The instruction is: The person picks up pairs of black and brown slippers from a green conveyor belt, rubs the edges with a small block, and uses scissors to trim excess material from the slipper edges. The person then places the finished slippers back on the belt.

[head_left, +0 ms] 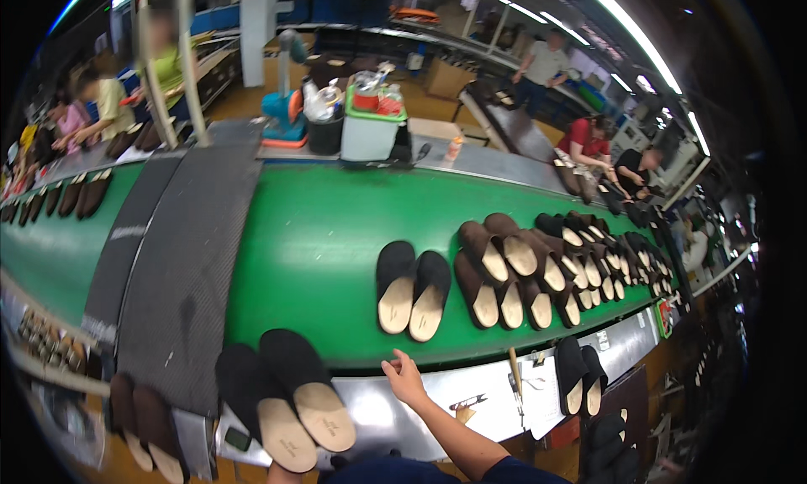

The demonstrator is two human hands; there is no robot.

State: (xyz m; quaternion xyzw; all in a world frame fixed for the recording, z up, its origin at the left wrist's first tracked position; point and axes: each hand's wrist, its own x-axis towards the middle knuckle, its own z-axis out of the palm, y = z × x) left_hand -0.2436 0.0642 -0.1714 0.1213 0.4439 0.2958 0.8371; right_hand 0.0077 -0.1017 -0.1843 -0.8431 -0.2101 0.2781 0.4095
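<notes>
A pair of black closed-toe slippers (290, 400) with beige insoles looms large at the lower left, tilted toward me over the near metal ledge. My left hand (284, 475) is at their heel end; only a bit of skin shows, its fingers hidden behind the slippers, which it appears to hold up. Over the ledge's edge, my right hand (405, 380) reaches out empty, fingers loosely apart. Just beyond it, on the green conveyor belt (311, 223), stands another black pair (412, 290), toes pointing away.
Brown and black slippers (530, 274) crowd the belt to the right. On the ledge (370, 408) lie a brush (515, 383), a paper sheet (542, 396) and black slippers (580, 375). Brown slippers (147, 425) are at lower left. A grey bin (370, 139) stands beyond the belt; people work farther off.
</notes>
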